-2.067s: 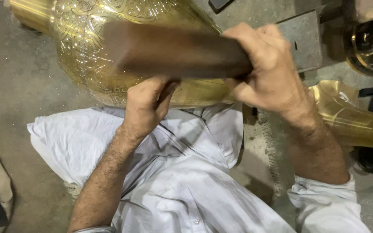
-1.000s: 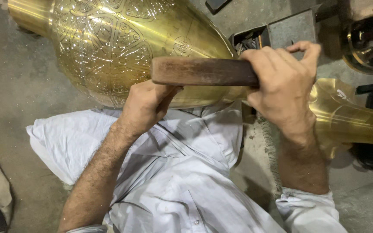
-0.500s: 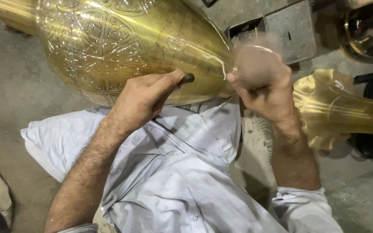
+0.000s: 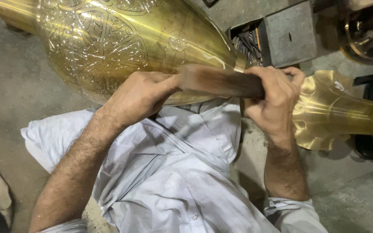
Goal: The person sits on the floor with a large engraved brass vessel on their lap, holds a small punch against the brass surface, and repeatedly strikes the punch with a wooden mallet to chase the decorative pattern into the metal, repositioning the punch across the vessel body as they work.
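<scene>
Near the middle, I see my right hand wrapped tight around a dark wood block, fingers curled over its top. My left hand is closed too, pressed against the block's other end and against the big brass vase. What the left hand grips is hidden. That vase lies on its side across my lap, over my white shirt, and it has flower patterns cut into it. Its flared neck sticks out past my right hand. Behind it sits a grey metal box on the floor.
</scene>
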Tool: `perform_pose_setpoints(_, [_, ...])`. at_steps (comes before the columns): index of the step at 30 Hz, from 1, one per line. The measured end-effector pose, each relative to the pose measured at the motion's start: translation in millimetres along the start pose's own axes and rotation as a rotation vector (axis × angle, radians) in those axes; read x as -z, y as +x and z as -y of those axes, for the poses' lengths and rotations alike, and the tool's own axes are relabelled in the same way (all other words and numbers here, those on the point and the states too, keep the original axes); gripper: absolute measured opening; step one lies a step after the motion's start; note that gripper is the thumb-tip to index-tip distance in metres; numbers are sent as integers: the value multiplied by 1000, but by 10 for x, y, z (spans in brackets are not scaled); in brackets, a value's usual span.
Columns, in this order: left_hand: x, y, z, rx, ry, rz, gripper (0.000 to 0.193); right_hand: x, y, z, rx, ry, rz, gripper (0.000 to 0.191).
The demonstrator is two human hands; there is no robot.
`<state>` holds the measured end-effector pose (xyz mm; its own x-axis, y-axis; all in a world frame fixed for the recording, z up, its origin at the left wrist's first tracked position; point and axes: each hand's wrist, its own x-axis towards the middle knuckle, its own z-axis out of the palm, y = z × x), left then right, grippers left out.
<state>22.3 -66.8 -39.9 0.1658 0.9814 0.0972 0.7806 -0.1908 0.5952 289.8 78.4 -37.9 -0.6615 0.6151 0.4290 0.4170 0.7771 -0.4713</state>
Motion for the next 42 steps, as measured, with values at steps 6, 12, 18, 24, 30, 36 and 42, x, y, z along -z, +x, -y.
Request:
perform_pose_setpoints(6, [73,64,10,-44,18,84,48,-88,-170,3,-100,63,-28,32])
perform_pose_setpoints(12, [131,123,-12,-21,123,226,43,-170,-364,7,-102,51,-66,38])
perform_pose_setpoints(18, [141,94,16,-157,77,91,49,-341,-660,-187,-154,1,-9,30])
perform_pose_setpoints(24, [275,-50,-46,168,-460,-435,36,-455,-1016,-314,-630,724,129,37])
perform_pose_setpoints(30, [250,236,-11,294,-373,-411,40,-248,-732,-367,-642,220,426,46])
perform_pose_setpoints(36, [359,633,168,310,-298,-97,36,-91,-204,-365,-368,175,400,43])
perform_pose_setpoints(42, [487,814,138,329,-201,240,33,2,13,-532,-373,-27,563,44])
